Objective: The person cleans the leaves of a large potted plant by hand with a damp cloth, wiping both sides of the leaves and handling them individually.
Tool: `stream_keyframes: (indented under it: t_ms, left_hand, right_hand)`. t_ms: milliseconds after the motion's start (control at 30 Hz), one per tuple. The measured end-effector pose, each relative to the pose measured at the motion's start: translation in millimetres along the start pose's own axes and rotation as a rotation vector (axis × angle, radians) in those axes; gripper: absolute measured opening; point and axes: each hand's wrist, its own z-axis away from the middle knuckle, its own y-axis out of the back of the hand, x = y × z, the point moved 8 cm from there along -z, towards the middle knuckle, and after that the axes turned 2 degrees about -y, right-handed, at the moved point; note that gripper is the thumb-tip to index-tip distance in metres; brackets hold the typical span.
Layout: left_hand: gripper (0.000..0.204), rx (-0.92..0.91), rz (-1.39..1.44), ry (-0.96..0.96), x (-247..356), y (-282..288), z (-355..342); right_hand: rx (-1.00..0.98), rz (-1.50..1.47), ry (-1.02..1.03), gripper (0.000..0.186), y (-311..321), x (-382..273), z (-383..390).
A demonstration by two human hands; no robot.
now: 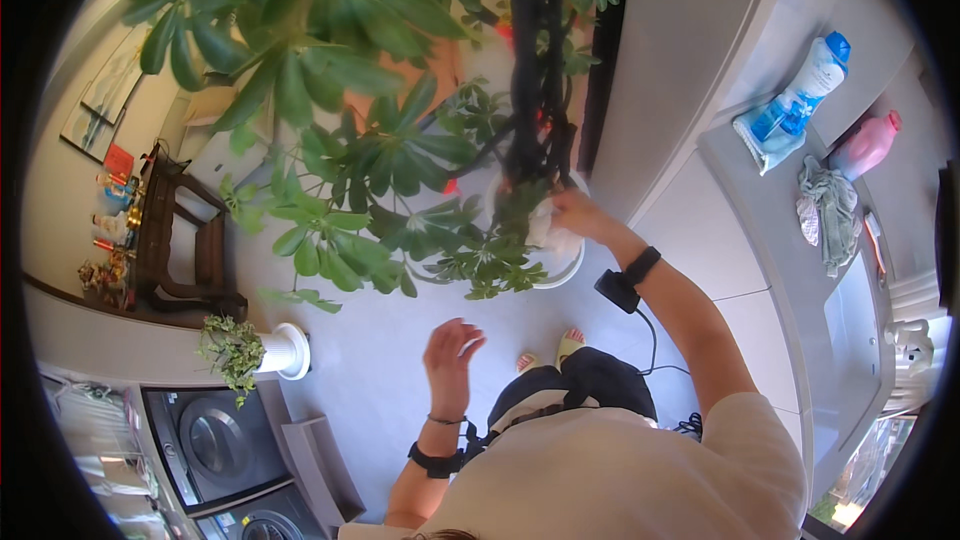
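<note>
A tall umbrella plant with glossy green leaflets and dark stems grows from a round white pot on the floor. My right hand reaches to the foot of the stems, over the pot, fingers pinched on a white cloth or tissue. Low leaves cover part of that cloth, so what it touches cannot be made out. Nearer to me, my left hand hovers before the lower leaves. Its fingers are loosely bent and apart, and nothing is in them.
On the right, a counter bears a blue-and-white bottle, a pink bottle, a grey-green rag and a sink. To the left are a small potted plant, stacked dark laundry machines and dark wooden furniture.
</note>
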Motion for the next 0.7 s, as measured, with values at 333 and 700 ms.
stream_keyframes:
  t_ms: [333,700]
  left_hand:
    - [0.029,-0.525,-0.157,0.226,-74,-132,-16]
    - [0.027,0.371,0.663,0.077,-143,-167,-113]
  right_hand:
    - [0.039,-0.021,-0.142,0.025,27,2,16]
    - [-0.317,-0.083,0.025,0.02,24,-2,-7]
